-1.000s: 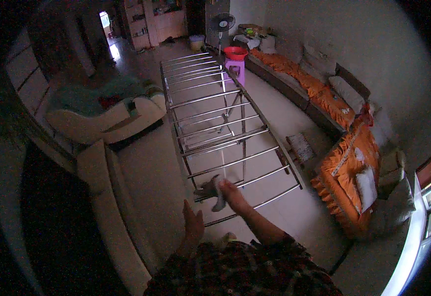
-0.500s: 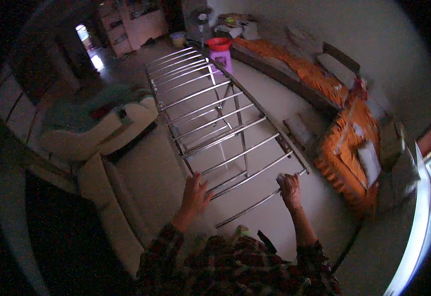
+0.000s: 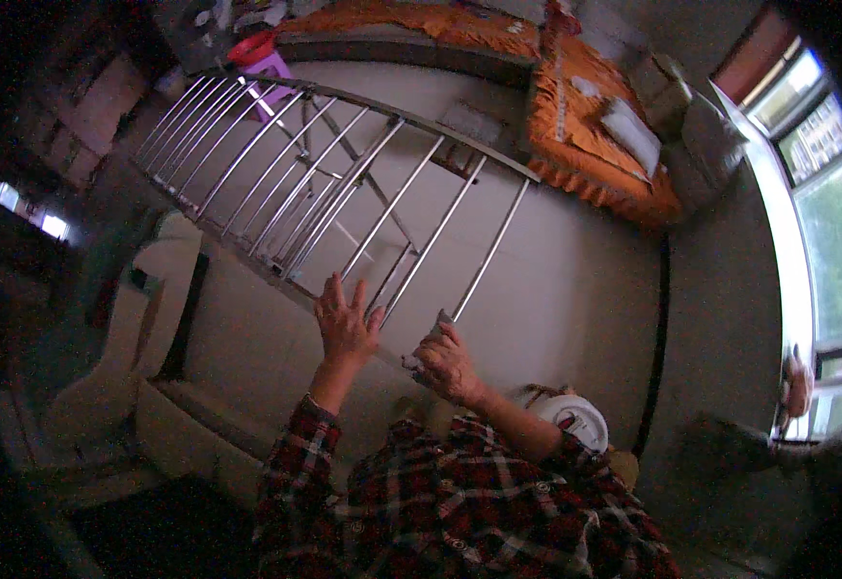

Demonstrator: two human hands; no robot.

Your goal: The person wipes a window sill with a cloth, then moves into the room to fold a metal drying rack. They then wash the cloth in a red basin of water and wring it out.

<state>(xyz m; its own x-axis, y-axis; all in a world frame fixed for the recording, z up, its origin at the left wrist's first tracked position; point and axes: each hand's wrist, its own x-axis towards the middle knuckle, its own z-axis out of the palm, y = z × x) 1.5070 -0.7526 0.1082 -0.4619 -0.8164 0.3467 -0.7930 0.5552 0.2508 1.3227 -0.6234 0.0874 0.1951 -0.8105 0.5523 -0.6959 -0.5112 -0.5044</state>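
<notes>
On the pale floor (image 3: 556,280), the long metal rack (image 3: 344,198) slants away from you, apparently placed so its near end is within reach. Your left hand (image 3: 347,323) spreads beside it, perhaps steadying; your right hand (image 3: 448,365), apart, clamps a grey cloth (image 3: 443,317) by the last bar (image 3: 491,249), likely bunched for control.
</notes>
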